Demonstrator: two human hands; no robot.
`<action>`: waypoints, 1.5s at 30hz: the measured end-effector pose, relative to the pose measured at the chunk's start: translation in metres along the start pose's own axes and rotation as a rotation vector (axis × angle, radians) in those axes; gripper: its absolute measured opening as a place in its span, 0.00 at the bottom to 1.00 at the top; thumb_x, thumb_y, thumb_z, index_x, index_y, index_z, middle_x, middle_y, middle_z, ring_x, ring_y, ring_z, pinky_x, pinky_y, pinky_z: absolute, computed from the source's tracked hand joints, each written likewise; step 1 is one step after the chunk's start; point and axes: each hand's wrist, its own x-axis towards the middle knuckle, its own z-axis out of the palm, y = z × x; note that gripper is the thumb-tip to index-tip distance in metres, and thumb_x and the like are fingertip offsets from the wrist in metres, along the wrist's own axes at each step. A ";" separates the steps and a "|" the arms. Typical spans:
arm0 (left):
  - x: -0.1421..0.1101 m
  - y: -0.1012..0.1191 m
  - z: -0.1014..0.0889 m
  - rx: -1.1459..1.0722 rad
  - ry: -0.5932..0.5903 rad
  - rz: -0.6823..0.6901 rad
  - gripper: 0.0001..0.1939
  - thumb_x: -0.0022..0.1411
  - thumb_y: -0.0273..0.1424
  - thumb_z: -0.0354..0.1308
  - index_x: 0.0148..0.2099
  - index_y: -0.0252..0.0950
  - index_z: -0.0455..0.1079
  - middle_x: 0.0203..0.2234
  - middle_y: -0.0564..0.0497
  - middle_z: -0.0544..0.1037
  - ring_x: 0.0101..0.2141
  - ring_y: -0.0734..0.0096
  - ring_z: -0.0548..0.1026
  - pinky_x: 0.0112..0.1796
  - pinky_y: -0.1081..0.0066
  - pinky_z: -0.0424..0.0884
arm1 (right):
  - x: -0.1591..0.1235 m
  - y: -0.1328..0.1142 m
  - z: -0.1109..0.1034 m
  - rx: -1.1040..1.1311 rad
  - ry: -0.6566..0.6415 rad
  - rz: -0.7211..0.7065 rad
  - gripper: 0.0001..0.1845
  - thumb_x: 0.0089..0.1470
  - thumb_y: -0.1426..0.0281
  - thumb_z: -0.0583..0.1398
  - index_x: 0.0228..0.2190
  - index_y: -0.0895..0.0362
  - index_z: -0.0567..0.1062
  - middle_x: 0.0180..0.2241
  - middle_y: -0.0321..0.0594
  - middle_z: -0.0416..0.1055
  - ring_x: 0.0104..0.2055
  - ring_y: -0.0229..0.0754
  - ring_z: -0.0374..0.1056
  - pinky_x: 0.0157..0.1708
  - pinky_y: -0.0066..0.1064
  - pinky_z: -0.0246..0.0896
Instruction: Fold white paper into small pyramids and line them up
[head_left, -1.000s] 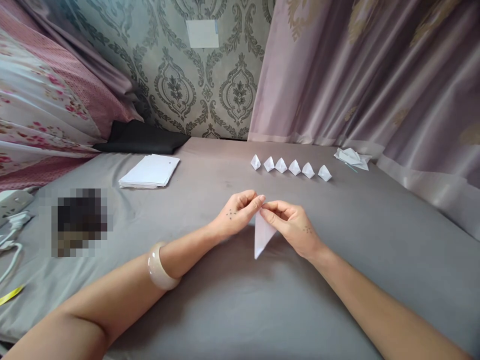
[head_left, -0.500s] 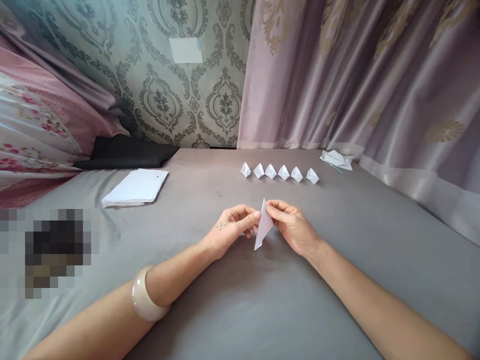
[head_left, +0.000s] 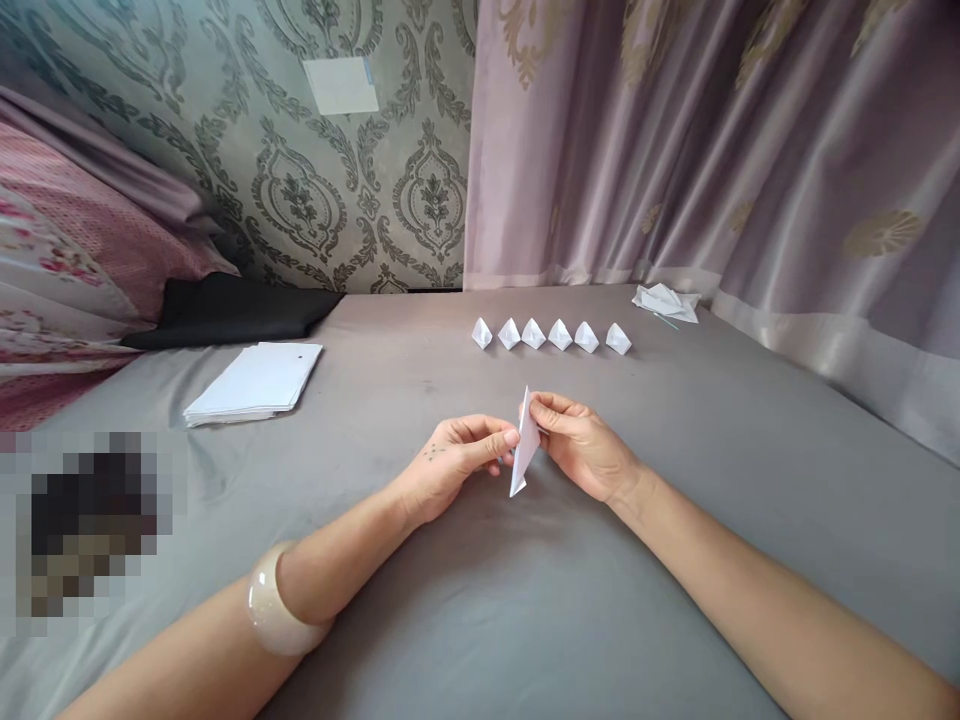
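Between my two hands is a folded white paper (head_left: 527,447), held upright with its edge turned toward me and a small flap sticking out at its lower end. My left hand (head_left: 466,455) pinches its left side with thumb and fingers. On the other side, my right hand (head_left: 581,440) grips the upper part, the thumb along the edge. Some fingertips are hidden behind the paper. Beyond the hands stands a row of several small white folded paper boats (head_left: 559,335).
A stack of white paper sheets (head_left: 255,383) lies at the left, in front of a black cloth (head_left: 232,308). Several folded white papers (head_left: 666,302) lie far right by the curtain (head_left: 600,150). Grey cloth (head_left: 390,390) covers the surface. A blurred-out patch (head_left: 90,530) is at left.
The view has shifted slightly. Both hands keep hold of the folded paper, which has turned a little more edge-on, and its lower flap stands out more.
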 end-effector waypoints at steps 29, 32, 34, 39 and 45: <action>-0.007 -0.005 0.003 0.704 0.405 0.288 0.16 0.54 0.22 0.52 0.45 0.37 0.68 0.23 0.57 0.71 0.23 0.77 0.67 0.26 0.76 0.65 | -0.022 0.019 0.031 -1.043 0.203 -0.648 0.22 0.50 0.68 0.65 0.47 0.51 0.67 0.46 0.42 0.66 0.47 0.44 0.64 0.47 0.39 0.64; -0.007 -0.007 0.004 0.907 0.491 0.411 0.19 0.52 0.20 0.51 0.47 0.37 0.65 0.27 0.56 0.73 0.23 0.78 0.67 0.27 0.76 0.66 | -0.024 0.021 0.032 -1.145 0.215 -0.753 0.10 0.54 0.72 0.61 0.39 0.53 0.67 0.37 0.39 0.68 0.40 0.41 0.66 0.41 0.34 0.65; -0.008 -0.010 0.005 1.022 0.518 0.517 0.21 0.52 0.20 0.51 0.50 0.37 0.63 0.30 0.55 0.74 0.25 0.78 0.70 0.29 0.76 0.68 | -0.026 0.023 0.033 -1.252 0.218 -0.845 0.06 0.56 0.74 0.58 0.37 0.55 0.67 0.34 0.39 0.69 0.36 0.39 0.66 0.37 0.33 0.65; -0.010 -0.017 0.001 1.260 0.507 0.740 0.22 0.57 0.22 0.50 0.55 0.37 0.57 0.34 0.51 0.75 0.30 0.74 0.74 0.32 0.75 0.71 | -0.029 0.025 0.038 -1.550 0.322 -1.019 0.07 0.54 0.78 0.56 0.36 0.58 0.68 0.28 0.38 0.71 0.29 0.39 0.65 0.31 0.31 0.59; -0.009 -0.016 0.000 1.169 0.533 0.721 0.24 0.57 0.22 0.51 0.56 0.34 0.57 0.42 0.44 0.76 0.39 0.67 0.76 0.39 0.69 0.73 | -0.032 0.021 0.042 -1.743 0.379 -0.983 0.10 0.56 0.78 0.53 0.26 0.54 0.67 0.20 0.34 0.65 0.22 0.37 0.59 0.26 0.32 0.51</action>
